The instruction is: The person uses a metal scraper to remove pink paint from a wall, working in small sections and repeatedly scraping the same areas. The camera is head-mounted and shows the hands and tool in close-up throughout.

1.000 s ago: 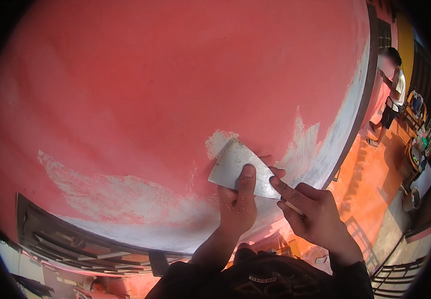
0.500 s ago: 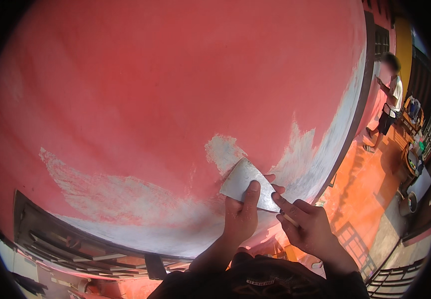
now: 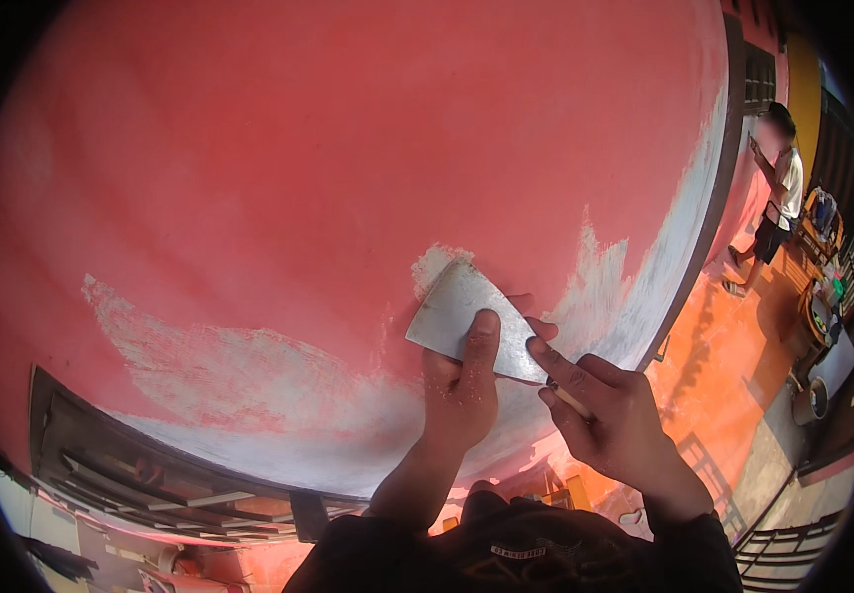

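Both hands are on a metal scraper (image 3: 455, 301), its wide edge at a small pale patch (image 3: 437, 259) in the pink wall (image 3: 338, 148). My left hand (image 3: 462, 385) is closed on the blade, thumb pressing its face and fingers behind it. My right hand (image 3: 600, 415) grips the light handle, index finger resting along the blade's narrow end. Larger white, scraped-looking areas (image 3: 214, 381) spread across the lower and right parts of the wall. Small light flakes cling to my left hand.
A person (image 3: 783, 183) stands at the far right, hand raised toward the wall. Near them are cluttered wooden chairs (image 3: 817, 227), a bucket (image 3: 811, 400) and metal railings (image 3: 783, 544) on an orange floor (image 3: 714, 356). A dark-framed window (image 3: 101, 465) lies at lower left.
The scraper and both hands dipped down and right half a second ago, then rose back up and left to the small pale patch. The grip looks the same.
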Demonstrator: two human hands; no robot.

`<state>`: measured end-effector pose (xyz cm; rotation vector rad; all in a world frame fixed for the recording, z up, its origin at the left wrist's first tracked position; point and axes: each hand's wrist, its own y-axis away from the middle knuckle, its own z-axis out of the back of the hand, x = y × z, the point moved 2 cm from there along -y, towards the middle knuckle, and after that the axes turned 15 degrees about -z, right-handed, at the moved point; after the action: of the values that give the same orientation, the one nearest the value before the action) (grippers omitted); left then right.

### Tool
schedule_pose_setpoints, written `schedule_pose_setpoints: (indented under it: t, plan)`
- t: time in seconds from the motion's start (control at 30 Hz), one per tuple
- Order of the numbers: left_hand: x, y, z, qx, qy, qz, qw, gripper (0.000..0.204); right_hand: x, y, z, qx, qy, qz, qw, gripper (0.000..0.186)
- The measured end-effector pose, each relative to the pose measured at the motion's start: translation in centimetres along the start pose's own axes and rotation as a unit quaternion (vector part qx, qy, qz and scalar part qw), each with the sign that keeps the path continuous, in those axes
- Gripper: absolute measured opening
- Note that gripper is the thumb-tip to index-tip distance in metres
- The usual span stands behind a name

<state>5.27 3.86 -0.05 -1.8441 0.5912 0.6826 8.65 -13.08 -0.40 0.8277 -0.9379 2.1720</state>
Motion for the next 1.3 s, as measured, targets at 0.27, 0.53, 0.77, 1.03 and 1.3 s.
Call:
schedule_pose_setpoints:
  t: [0.27, 0.53, 0.77, 1.03, 1.3]
  plan:
    - [1.3, 1.5, -0.2, 0.013, 0.015, 0.046, 0.999, 0.030, -0.8, 1.4, -0.1, 0.000, 0.012, -0.027, 1.000, 0.056]
    - [1.8, 2.0, -0.1, -0.002, -0.002, 0.045, 0.999, 0.031, -1.4, 1.6, -0.6, -0.004, -0.003, -0.022, 1.000, 0.053]
    - [1.2, 2.4, -0.6, -0.012, -0.022, 0.055, 0.998, 0.036, -1.0, 2.5, -0.5, -0.008, -0.010, -0.024, 1.000, 0.052]
    - [0.0, 1.5, -0.7, -0.010, 0.014, 0.077, 0.997, 0.033, -0.3, 1.6, 0.1, -0.017, 0.020, 0.006, 1.000, 0.055]
    - [2.0, 2.3, -0.3, 0.002, 0.014, 0.040, 0.999, 0.031, -0.5, 2.1, 0.2, 0.002, 0.007, -0.041, 0.999, 0.056]
